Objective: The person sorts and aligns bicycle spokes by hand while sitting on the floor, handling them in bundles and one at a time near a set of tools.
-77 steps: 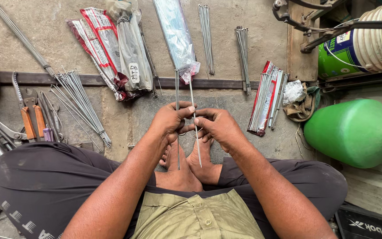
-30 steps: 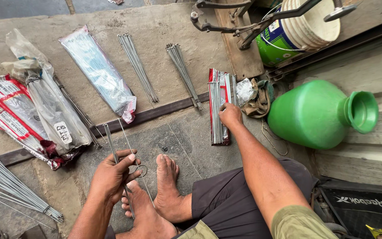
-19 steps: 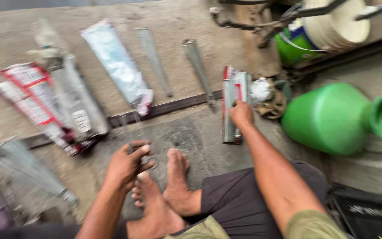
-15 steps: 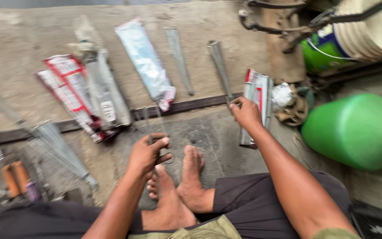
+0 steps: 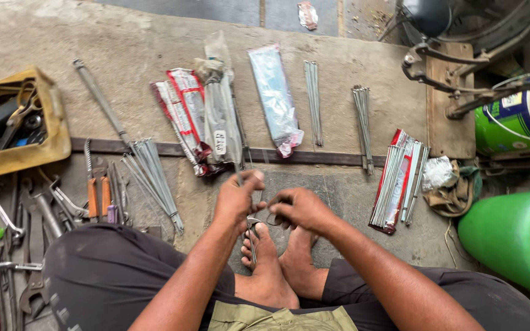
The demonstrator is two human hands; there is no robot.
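Observation:
I sit on the floor with my bare feet (image 5: 277,260) in front of me. My left hand (image 5: 238,197) grips thin metal spokes (image 5: 253,236) that point down past my toes. Close beside it, my right hand (image 5: 299,209) pinches the same spokes at their middle, fingers closed. Both hands hover just above my feet. The thin spokes are partly hidden by my fingers.
Bundles of spokes (image 5: 152,178) and plastic-wrapped spoke packets (image 5: 275,98) lie on the concrete ahead, with another red-edged packet (image 5: 395,181) at right. A yellow tray of tools (image 5: 13,122) and loose wrenches (image 5: 29,220) are at left. A green plastic can (image 5: 516,239) and a bucket (image 5: 513,119) stand at right.
My right hand left the red-edged packet at right and came back to meet my left hand over my feet. The view swung back to the left.

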